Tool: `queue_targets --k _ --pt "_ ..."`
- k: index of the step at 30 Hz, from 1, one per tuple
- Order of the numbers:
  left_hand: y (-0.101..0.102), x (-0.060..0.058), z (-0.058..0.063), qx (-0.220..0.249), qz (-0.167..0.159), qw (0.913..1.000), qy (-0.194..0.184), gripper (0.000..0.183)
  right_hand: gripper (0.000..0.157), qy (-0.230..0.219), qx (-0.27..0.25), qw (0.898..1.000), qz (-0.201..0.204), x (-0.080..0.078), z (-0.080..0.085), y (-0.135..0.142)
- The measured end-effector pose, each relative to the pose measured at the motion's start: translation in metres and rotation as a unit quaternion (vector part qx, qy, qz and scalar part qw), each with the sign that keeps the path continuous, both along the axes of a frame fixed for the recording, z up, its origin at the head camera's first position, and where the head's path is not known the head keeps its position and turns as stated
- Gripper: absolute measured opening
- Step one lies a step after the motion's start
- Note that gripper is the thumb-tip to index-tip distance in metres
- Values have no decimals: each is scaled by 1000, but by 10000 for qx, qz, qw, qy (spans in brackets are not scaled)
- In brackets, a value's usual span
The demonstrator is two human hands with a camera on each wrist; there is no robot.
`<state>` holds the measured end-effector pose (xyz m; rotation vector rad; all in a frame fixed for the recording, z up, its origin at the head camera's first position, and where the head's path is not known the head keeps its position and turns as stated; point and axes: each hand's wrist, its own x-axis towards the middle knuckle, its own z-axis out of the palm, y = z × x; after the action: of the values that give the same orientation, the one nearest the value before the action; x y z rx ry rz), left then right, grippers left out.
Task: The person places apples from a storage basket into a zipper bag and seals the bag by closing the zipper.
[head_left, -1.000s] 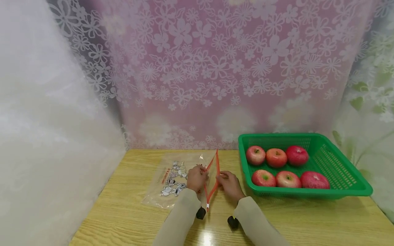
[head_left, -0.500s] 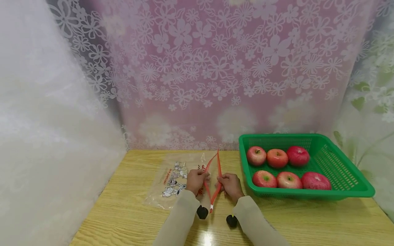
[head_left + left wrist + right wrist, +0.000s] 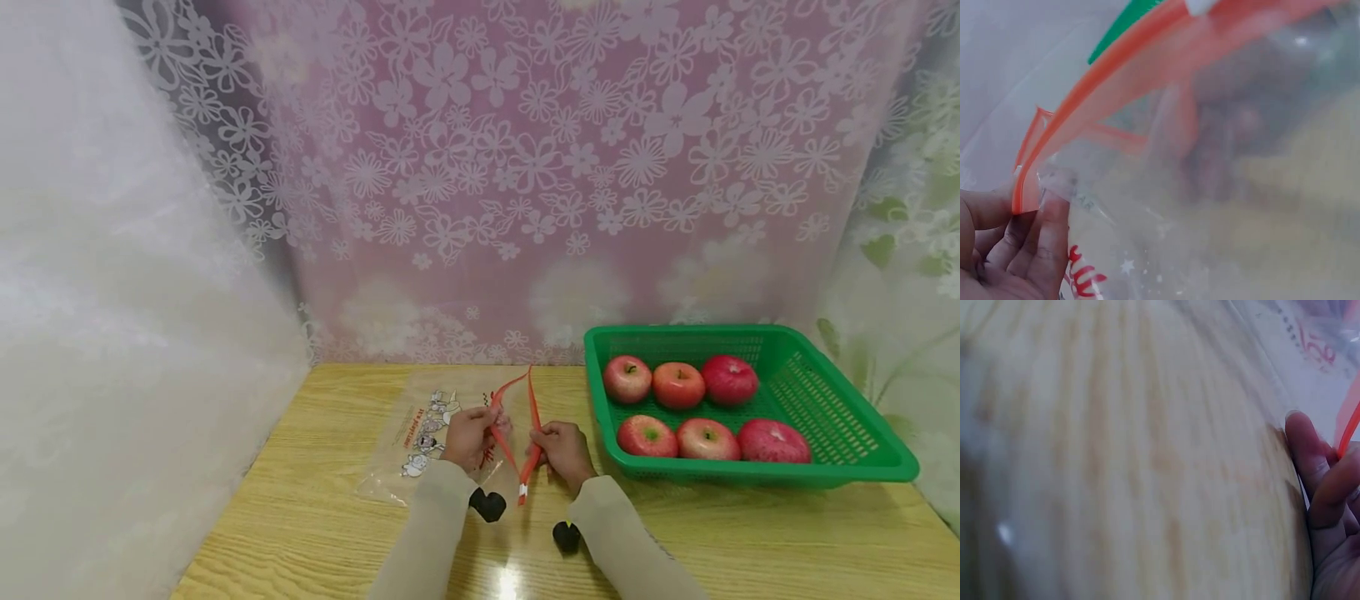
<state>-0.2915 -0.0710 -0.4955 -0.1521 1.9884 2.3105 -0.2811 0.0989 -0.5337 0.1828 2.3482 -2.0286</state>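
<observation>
A clear zip bag with cartoon animals and red print lies on the table, its orange zip edge spread apart toward the right. My left hand pinches one side of that edge between thumb and fingers; the left wrist view shows this hand at the orange strip. Gripping the opposite side is my right hand, also seen as a hand at the border of the right wrist view. A white slider sits at the near end of the zip.
To the right stands a green plastic basket with two rows of apples in it. The wooden table meets a pink flowered curtain at the back. White fabric hangs at the left.
My left hand has moved a little left with its side of the zip edge, so the bag's mouth is wider near the front. The right hand has barely moved.
</observation>
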Motion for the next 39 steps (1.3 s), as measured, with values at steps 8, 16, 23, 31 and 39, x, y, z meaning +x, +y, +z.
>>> queue_targets --k 8,16,23,31,39 --pt "-10 -2 14 1093 -30 9938 -223 29 16 -29 -17 10000 -4 -1 1 1" --pt "-24 -1 28 2230 -152 9743 -291 22 16 -116 -241 9996 61 -3 0 1" --pt "-34 0 34 2907 -194 9563 -260 22 15 -108 -244 9995 139 -2 -1 2" --pt "-41 4 43 3207 -140 9466 -299 27 16 -155 -344 9990 223 -1 -2 2" --pt "-36 6 39 3174 -454 9470 -177 29 15 -153 -250 9994 156 -1 -3 -1"
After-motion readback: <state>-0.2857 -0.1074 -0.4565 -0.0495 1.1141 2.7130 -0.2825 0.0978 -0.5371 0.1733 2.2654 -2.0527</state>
